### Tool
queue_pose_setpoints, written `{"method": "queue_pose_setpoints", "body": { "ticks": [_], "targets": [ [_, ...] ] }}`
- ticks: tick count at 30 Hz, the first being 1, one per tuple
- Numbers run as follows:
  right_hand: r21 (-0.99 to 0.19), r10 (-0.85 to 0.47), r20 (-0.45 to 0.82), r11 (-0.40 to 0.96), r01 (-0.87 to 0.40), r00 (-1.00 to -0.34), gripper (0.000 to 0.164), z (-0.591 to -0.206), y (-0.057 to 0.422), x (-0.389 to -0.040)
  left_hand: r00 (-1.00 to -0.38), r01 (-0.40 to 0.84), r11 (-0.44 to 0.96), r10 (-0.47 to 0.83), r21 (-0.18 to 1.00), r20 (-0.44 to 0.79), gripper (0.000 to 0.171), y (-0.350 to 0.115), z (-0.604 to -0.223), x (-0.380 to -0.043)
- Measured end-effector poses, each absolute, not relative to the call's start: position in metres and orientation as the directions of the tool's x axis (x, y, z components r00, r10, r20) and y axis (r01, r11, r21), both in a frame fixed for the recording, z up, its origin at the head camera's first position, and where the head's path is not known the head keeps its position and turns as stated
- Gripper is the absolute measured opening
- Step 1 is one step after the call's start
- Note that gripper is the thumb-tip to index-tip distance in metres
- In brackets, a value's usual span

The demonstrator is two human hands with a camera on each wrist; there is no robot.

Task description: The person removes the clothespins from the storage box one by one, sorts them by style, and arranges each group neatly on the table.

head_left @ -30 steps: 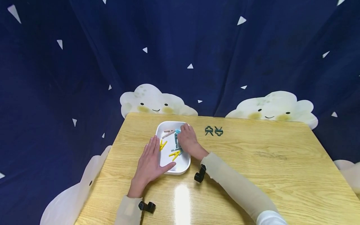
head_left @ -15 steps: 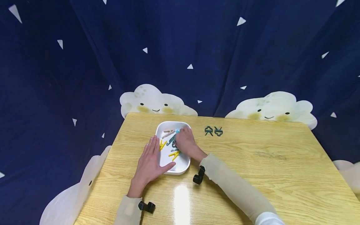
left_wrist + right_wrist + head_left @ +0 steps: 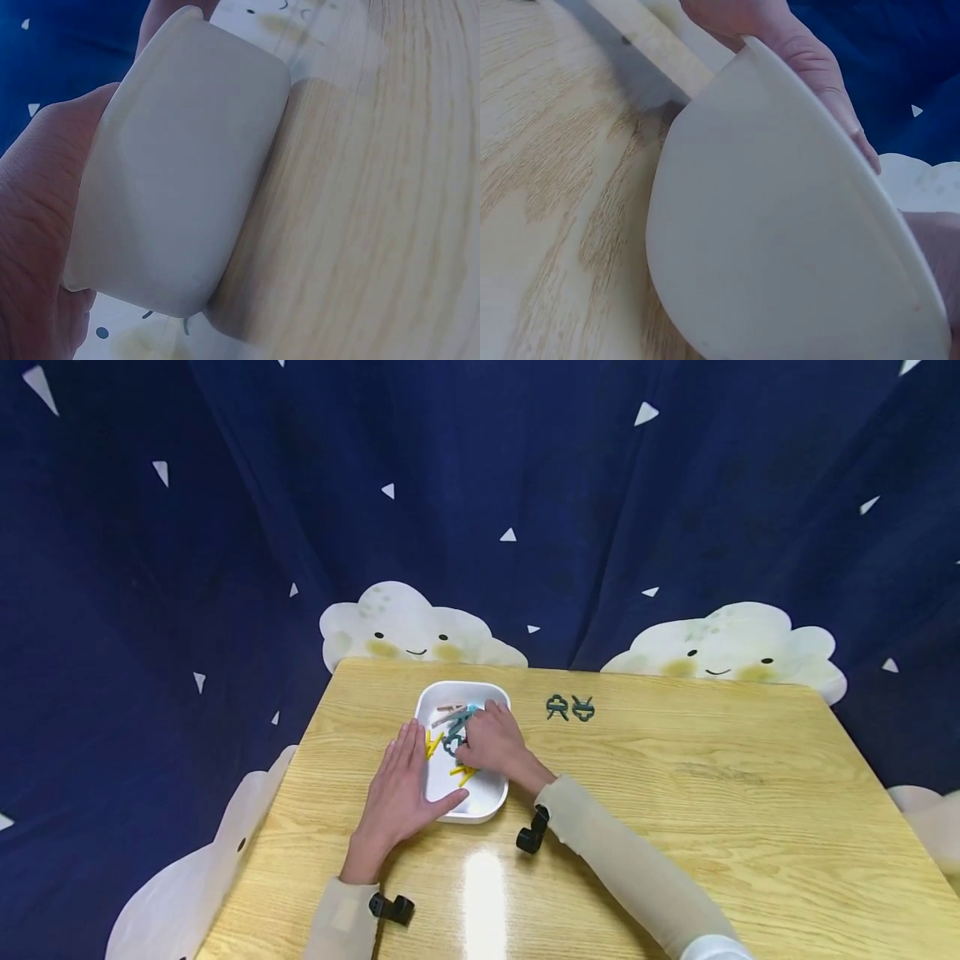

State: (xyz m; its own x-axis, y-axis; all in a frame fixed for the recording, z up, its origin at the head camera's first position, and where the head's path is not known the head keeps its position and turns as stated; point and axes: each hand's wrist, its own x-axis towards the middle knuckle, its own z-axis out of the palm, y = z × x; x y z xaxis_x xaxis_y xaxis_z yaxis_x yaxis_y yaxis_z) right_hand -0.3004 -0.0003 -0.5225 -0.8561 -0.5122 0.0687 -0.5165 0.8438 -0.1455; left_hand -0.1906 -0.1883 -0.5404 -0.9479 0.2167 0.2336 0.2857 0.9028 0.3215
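Observation:
A white plastic tub (image 3: pixel 487 800) stands on the table. My left hand (image 3: pixel 397 793) lies along its left side, fingers straight and thumb spread over the near part. In the left wrist view this hand (image 3: pixel 45 202) is against the tub's rim. My right hand (image 3: pixel 492 739) reaches over the right rim into the tub, its fingertips hidden. Around it lie teal and green clips, one a dark green clip (image 3: pixel 452 744) beside the thumb. Pink clothespins (image 3: pixel 450 716) lie toward the back. A yellow clothespin (image 3: pixel 433 745) is near the left wall, another yellow clothespin (image 3: pixel 462 774) below the right hand.
Two dark green cloud-shaped clips, a left one (image 3: pixel 557 707) and a right one (image 3: pixel 583 708), lie on the wooden table (image 3: pixel 697 793) to the right of the tub. Behind the table hangs a dark blue curtain (image 3: pixel 450 460) with white clouds and triangles.
My right hand has shifted slightly toward the near left within the tub. The green clips under it have moved left and turned, one against the pink clothespins. My left hand has stayed put.

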Motion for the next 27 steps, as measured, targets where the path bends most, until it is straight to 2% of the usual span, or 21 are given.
{"method": "queue_pose_setpoints", "body": {
  "ticks": [5, 9, 11, 15, 20, 27],
  "targets": [
    [-0.095, -0.601, 0.019, 0.794, -0.600, -0.799, 0.035, -0.5228, 0.0007, -0.3010, -0.942, 0.298, 0.897, 0.221, 0.326, 0.253, 0.127, -0.1877, -0.5410, -0.1912],
    [-0.166, -0.694, 0.070, 0.701, -0.694, -0.717, 0.016, -0.5231, 0.0023, -0.3017, -0.935, 0.310, 0.891, 0.222, 0.331, 0.277, 0.127, -0.1878, -0.5412, -0.1909],
    [-0.189, -0.703, 0.096, 0.683, -0.706, -0.705, 0.005, -0.5235, 0.0034, -0.3018, -0.931, 0.315, 0.890, 0.221, 0.331, 0.291, 0.127, -0.1879, -0.5412, -0.1910],
    [-0.161, -0.681, 0.093, 0.710, -0.686, -0.727, 0.021, -0.5246, 0.0038, -0.3009, -0.932, 0.313, 0.890, 0.220, 0.331, 0.289, 0.127, -0.1881, -0.5407, -0.1907],
    [-0.098, -0.661, 0.049, 0.742, -0.663, -0.748, 0.026, -0.5268, 0.0024, -0.3002, -0.944, 0.297, 0.895, 0.221, 0.334, 0.247, 0.127, -0.1880, -0.5410, -0.1909],
    [-0.140, -0.699, 0.098, 0.695, -0.706, -0.708, 0.040, -0.5269, 0.0017, -0.2989, -0.945, 0.288, 0.898, 0.212, 0.333, 0.248, 0.126, -0.1888, -0.5404, -0.1906]
  ]
}}
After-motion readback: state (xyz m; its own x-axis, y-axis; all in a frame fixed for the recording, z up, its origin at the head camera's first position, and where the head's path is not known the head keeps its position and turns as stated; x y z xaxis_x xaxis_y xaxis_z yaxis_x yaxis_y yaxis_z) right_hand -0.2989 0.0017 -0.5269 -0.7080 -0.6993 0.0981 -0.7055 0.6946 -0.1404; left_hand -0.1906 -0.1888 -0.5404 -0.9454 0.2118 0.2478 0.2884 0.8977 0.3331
